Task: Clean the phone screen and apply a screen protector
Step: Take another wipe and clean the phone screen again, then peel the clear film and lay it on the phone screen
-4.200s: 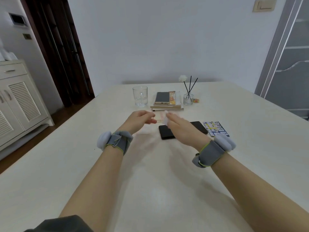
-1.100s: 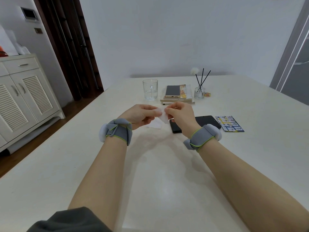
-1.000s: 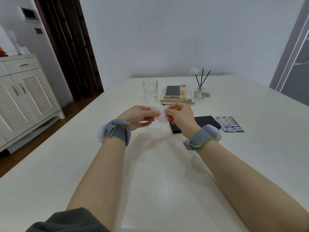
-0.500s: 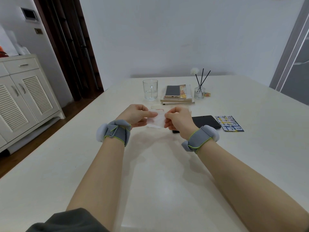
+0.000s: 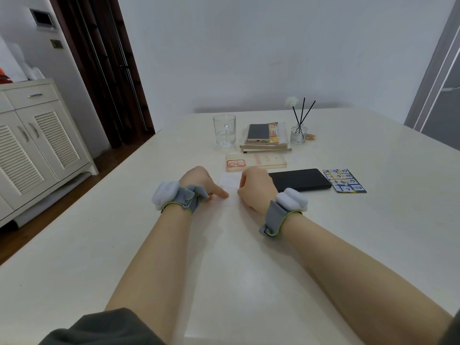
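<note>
Both hands have dropped onto the table (image 5: 224,270). Left hand (image 5: 199,181) and right hand (image 5: 256,188) are curled; grip cannot be told. Phone (image 5: 298,179) lies just beyond the right hand, wipe (image 5: 229,181) between both. Probable step: unfolding wipe. Next: swab phone evenly.

Both the left hand (image 5: 199,180) and the right hand (image 5: 256,188) curl their fingers out of sight, so whether either pinches the pale wipe (image 5: 229,181) between them cannot be told. The right hand covers the black phone's (image 5: 301,179) left end. Print on the leaflet (image 5: 344,180) and the clear case (image 5: 256,162) is too small to read. The tabletop's (image 5: 224,270) near edge runs out of view.
</note>
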A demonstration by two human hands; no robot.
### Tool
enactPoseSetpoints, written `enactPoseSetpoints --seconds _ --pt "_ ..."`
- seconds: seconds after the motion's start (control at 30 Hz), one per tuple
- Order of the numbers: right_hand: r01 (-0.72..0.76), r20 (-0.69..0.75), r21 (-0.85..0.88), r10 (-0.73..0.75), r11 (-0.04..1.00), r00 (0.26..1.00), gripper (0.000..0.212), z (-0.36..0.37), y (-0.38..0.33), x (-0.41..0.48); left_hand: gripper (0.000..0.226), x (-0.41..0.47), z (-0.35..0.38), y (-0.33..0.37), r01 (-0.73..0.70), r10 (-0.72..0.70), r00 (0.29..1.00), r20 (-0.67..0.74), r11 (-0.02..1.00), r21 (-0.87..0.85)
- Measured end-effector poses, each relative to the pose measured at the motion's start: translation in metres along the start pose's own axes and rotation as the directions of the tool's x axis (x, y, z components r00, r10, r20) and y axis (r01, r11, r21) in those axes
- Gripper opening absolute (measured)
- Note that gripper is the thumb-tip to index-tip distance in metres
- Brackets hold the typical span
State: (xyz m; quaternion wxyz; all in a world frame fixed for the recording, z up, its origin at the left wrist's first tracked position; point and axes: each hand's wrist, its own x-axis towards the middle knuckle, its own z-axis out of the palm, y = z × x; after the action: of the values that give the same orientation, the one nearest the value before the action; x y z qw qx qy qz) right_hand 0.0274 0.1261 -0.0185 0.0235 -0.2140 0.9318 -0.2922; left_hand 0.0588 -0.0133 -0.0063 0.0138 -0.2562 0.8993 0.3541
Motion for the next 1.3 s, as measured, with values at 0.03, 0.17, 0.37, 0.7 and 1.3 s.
enactPoseSetpoints --seconds 0.03,0.17,0.37,0.7,1.3 --pt "0.012 -0.002 -0.03 -0.012 0.999 1.0 0.022 0.0 0.0 0.0 0.033 0.001 0.0 -0.001 -0.018 0.018 1.0 -0.017 1.0 0.012" --pt "0.04 -0.014 -0.044 -0.04 0.998 0.999 0.025 -0.004 -0.001 -0.003 0.029 0.005 -0.004 -0.005 -0.034 0.035 0.999 0.019 0.998 -0.044" --pt "0.038 -0.011 -0.032 -0.038 0.999 0.999 0.026 -0.005 0.0 -0.002 0.02 0.005 -0.01 -0.006 -0.026 0.027 1.0 0.016 0.999 -0.042" --pt "0.028 -0.091 0.123 -0.017 0.992 0.996 0.02 -0.012 0.014 0.007 0.014 -0.001 -0.009 0.001 -0.016 0.017 0.999 0.05 1.0 -0.018" --pt "-0.21 -0.424 0.092 0.229 0.973 0.876 0.023 -0.072 0.092 0.059 0.019 0.059 0.044 0.051 -0.34 0.566 0.774 -0.285 0.75 0.567"
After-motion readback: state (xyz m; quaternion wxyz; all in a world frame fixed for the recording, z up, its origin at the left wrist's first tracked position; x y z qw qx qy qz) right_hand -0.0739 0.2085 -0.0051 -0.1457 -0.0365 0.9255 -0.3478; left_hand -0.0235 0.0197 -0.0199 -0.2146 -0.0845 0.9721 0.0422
